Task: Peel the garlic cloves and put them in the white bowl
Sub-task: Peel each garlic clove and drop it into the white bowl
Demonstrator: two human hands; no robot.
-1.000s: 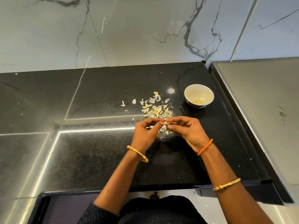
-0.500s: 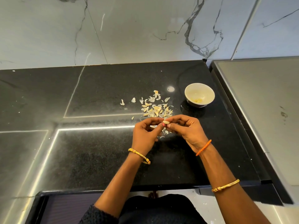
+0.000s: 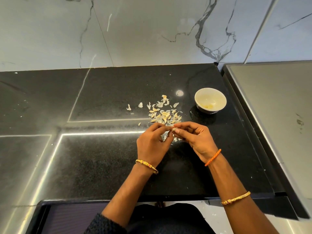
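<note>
Small pale garlic clove: pinched between the fingers of the left hand and right hand, both closed on it, near the white round ceramic bowl. Since a second ago: grip shifted slightly, peeling judged ongoing, bowl transfer pending.

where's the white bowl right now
The white bowl sits on the black counter, right of the garlic peel pile, beyond the right hand.

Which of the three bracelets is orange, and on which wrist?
The braided orange bracelet, at the right hand's wrist. The other two are gold bangles.
</note>
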